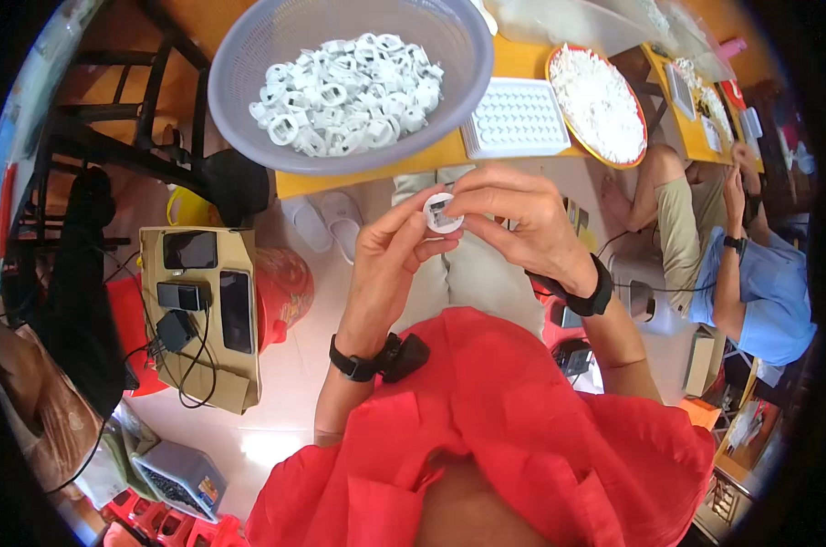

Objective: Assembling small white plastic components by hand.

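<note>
Between my two hands is a small round white plastic part (442,213) with a dark piece in its middle. My left hand (396,228) grips its left rim between thumb and fingers. My right hand (515,217) is closed at its right side, fingertips touching the face of the part; whether they pinch a smaller piece too is hidden. Beyond my hands, a grey-purple basket (235,100) holds many similar white parts (349,96). A white tray (486,146) with rows of small pieces stands right of it. Further right, a red-rimmed plate (551,68) carries a heap of small white pieces (600,96).
The yellow table edge (367,171) runs just past my hands. At left a cardboard box (239,387) holds phones and a charger with cables. Slippers (326,223) lie under the table. A co-worker in a blue shirt (764,301) sits at right by another yellow table.
</note>
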A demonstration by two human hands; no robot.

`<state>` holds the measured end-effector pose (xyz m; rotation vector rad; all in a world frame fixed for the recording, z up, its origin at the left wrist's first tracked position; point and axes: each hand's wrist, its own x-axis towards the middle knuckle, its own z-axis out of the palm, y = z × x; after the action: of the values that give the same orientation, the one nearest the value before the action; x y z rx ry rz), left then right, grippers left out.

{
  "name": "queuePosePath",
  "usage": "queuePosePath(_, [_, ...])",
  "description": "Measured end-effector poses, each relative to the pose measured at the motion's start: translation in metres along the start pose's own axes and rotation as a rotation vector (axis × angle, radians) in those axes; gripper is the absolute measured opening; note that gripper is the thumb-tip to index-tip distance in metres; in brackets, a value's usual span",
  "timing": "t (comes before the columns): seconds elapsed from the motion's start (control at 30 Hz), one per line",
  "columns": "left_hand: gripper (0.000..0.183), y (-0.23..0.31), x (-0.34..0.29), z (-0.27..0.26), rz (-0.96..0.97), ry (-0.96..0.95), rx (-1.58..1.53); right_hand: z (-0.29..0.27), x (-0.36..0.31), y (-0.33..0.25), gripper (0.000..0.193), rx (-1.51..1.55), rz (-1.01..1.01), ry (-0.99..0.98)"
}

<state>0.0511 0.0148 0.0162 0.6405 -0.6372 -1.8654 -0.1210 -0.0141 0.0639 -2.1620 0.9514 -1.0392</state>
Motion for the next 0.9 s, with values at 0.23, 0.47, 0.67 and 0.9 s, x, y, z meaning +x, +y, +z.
queuePosePath(0.23, [0.027, -0.028, 0.003, 0.003, -0.096, 0.045, -0.011, -0.008, -0.032, 0.007, 0.031, 0.148, 0.231, 0.013])
queuePosePath(0.47, [0.027, -0.037, 0.009, 0.011, -0.091, 0.056, 0.066, 0.000, -0.049, 0.012, 0.041, 0.097, 0.294, 0.149])
queuePosePath(0.67, [0.024, -0.042, 0.011, 0.003, -0.105, 0.030, 0.024, 0.002, -0.050, 0.016, 0.039, 0.099, 0.300, 0.137])
queuePosePath(0.9, [0.022, -0.042, 0.016, 0.004, -0.135, 0.056, 0.015, 0.002, -0.047, 0.018, 0.039, 0.060, 0.294, 0.151])
